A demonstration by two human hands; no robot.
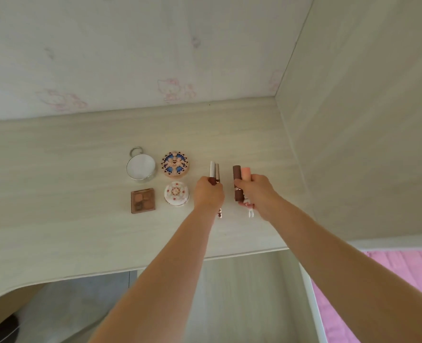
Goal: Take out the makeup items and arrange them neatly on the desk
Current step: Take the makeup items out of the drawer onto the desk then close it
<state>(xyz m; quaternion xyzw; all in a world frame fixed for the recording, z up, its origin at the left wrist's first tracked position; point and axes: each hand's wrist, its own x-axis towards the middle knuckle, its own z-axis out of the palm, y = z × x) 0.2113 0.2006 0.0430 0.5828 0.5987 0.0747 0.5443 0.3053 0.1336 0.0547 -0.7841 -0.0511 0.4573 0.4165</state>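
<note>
On the pale wooden desk lie four makeup items in a square: a round silver mirror tin, a patterned round compact, a brown eyeshadow palette and a white floral compact. To their right my left hand grips two slim lip tubes, white-capped, pointing away from me. My right hand holds a brown lipstick and a peach tube side by side, a small white charm hanging beneath. Both pairs are at desk level; contact with the surface is unclear.
A wall with faint pink cartoon prints stands behind the desk, and a side panel closes it on the right. The desk's front edge runs below my arms. A pink bedcover shows at the lower right.
</note>
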